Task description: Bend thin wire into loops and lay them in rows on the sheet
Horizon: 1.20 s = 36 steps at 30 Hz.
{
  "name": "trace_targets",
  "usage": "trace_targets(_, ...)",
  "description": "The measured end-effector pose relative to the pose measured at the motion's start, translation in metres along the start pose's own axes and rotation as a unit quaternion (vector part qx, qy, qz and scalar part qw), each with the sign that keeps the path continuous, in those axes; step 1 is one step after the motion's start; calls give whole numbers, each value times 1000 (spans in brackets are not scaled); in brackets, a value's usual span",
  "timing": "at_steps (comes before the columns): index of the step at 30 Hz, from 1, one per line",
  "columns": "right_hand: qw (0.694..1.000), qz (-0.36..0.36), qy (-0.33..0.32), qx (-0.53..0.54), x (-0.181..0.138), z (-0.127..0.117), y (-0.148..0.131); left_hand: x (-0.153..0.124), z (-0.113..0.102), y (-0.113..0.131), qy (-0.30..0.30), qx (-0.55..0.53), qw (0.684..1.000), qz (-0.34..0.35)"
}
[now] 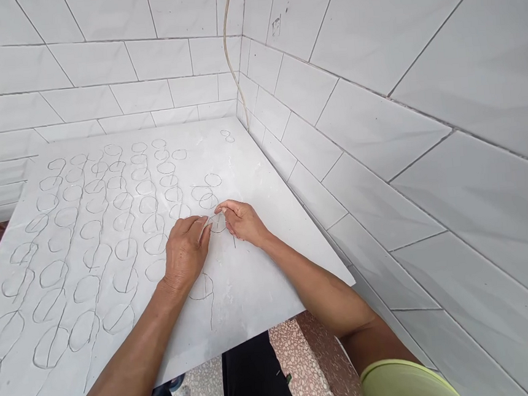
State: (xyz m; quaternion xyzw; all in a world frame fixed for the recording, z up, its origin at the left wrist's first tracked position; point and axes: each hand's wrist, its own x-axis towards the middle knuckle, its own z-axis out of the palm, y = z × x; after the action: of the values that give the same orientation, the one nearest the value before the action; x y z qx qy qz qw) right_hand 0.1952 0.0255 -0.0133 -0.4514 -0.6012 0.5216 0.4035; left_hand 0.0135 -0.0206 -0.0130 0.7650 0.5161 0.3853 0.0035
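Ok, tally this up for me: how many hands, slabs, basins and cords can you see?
Hands: 2 (left hand, right hand)
White slab: 1
Pale green basin: 1
Cream cord: 1
Total: 5

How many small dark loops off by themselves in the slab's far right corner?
2: the upper loop and the lower loop, just below and right of it, nearly touching, both on the white slab near the tiled wall. None looks hidden.
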Motion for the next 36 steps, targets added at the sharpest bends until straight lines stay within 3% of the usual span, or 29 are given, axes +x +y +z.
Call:
trace_targets(3,1000,-25,14,0,-1,0,-3,4,-13,4,39,-43,997,-60)
trace_targets(7,998,-58,32,2,-5,1,-8,12,-27,6,86,-131,964,-213)
trace_targets(11,993,-104,48,-15,-10,8,-11,16,-25,3,-34,-335,886,-319)
trace_targets(13,992,-117,41,-29,-12,13,-10,15,-20,3,-72,-417,846,-325)
trace_targets(15,992,-120,27,-37,-13,18,-7,14,-15,4,-73,-458,827,-318)
trace_targets(19,991,-120,-6,-53,-14,22,-3,15,-12,3,-55,-459,832,-306)
trace_targets(26,992,-82,-73,-61,-15,13,-9,16,-16,-5,-110,-435,844,-295)
trace_targets(31,994,-22,-94,-56,-13,11,-12,15,-11,1,-65,-433,846,-303)
trace_targets(36,995,-22,-79,-49,-14,15,-10,12,-7,4,-19,-440,846,-300)
